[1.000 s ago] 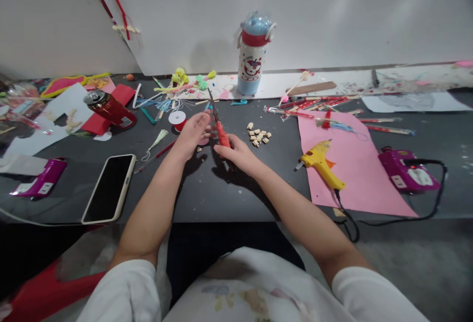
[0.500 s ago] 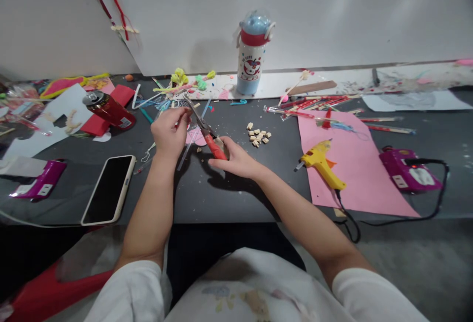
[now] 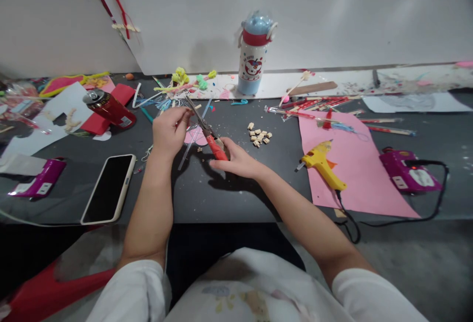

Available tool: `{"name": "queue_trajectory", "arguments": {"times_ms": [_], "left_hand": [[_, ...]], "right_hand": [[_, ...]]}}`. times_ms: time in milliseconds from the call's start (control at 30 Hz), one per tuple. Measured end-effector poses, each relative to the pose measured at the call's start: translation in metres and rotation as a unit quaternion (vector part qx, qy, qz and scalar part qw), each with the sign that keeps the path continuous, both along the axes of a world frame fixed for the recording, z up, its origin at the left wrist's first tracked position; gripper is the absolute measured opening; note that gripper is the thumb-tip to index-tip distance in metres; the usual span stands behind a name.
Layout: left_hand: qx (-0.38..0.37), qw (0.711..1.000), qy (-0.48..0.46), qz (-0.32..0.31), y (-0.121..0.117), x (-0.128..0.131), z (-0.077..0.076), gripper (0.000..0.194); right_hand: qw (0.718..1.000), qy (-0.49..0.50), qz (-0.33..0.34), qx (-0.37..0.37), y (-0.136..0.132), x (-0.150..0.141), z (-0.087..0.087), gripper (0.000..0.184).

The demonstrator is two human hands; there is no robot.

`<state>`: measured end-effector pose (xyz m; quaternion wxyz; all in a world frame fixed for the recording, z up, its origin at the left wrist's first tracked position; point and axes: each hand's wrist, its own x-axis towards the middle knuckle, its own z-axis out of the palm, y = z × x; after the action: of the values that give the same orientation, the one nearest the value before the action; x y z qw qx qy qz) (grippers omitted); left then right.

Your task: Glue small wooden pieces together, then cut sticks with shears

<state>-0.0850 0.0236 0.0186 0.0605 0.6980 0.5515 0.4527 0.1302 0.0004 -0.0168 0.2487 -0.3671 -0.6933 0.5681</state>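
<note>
My right hand (image 3: 236, 158) is closed round the red handles of a pair of scissors (image 3: 211, 140), whose blades point away and to the left. Fingers pinched, my left hand (image 3: 170, 128) is right beside the blades; whatever is in the pinch is too small to make out. Below the blades lie a pink paper piece (image 3: 197, 136) and a clear glue stick (image 3: 185, 157). A small pile of short, pale wooden pieces (image 3: 259, 135) lies to the right of the scissors, with crumbs scattered on the dark table (image 3: 221, 203).
A yellow glue gun (image 3: 325, 166) rests on pink paper (image 3: 364, 184) at the right, its cord running by a purple power socket (image 3: 412, 170). A water bottle (image 3: 253, 58) stands at the back. On the left are a red can (image 3: 111, 110) and a phone (image 3: 108, 189).
</note>
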Motion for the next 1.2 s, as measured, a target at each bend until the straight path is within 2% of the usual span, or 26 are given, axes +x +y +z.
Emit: {"name": "queue_trajectory", "arguments": {"times_ms": [300,367,433,500,567,633,700,767,900,1000,1200], "left_hand": [[-0.035,0.999,-0.03,-0.001,0.003,0.0,-0.005,0.038],[-0.038,0.997,-0.067,0.006,0.006,0.002,-0.01,0.038],[-0.057,0.988,-0.141,0.006,0.01,0.006,-0.016,0.044],[-0.117,0.968,-0.219,-0.018,0.012,0.013,-0.023,0.057],[-0.221,0.93,-0.284,-0.08,0.01,0.023,-0.029,0.065],[-0.315,0.887,-0.292,-0.171,0.006,0.034,-0.034,0.067],[-0.35,0.862,-0.288,-0.227,0.001,0.046,-0.035,0.067],[-0.362,0.851,-0.299,-0.236,-0.003,0.054,-0.033,0.072],[-0.359,0.831,-0.348,-0.243,-0.006,0.057,-0.028,0.063],[-0.329,0.839,-0.359,-0.244,-0.006,0.056,-0.027,0.054],[-0.3,0.847,-0.356,-0.257,-0.006,0.056,-0.029,0.052]], "right_hand": [[0.999,0.005,-0.032,-0.006,-0.002,-0.001,0.0,0.045],[0.999,0.01,-0.044,-0.009,-0.001,-0.001,0.0,0.045],[0.997,0.023,-0.065,-0.017,0.0,-0.003,-0.001,0.045],[0.994,0.039,-0.094,-0.033,0.002,-0.004,-0.004,0.045],[0.99,0.058,-0.119,-0.049,0.005,-0.005,-0.007,0.044],[0.988,0.072,-0.129,-0.053,0.007,-0.006,-0.01,0.043],[0.987,0.081,-0.13,-0.038,0.01,-0.006,-0.013,0.043],[0.988,0.079,-0.128,-0.021,0.01,-0.006,-0.015,0.044],[0.991,0.06,-0.12,-0.007,0.009,-0.007,-0.016,0.05],[0.992,0.057,-0.115,0.005,0.008,-0.006,-0.015,0.054],[0.992,0.034,-0.119,0.041,0.01,-0.005,-0.02,0.063]]}}
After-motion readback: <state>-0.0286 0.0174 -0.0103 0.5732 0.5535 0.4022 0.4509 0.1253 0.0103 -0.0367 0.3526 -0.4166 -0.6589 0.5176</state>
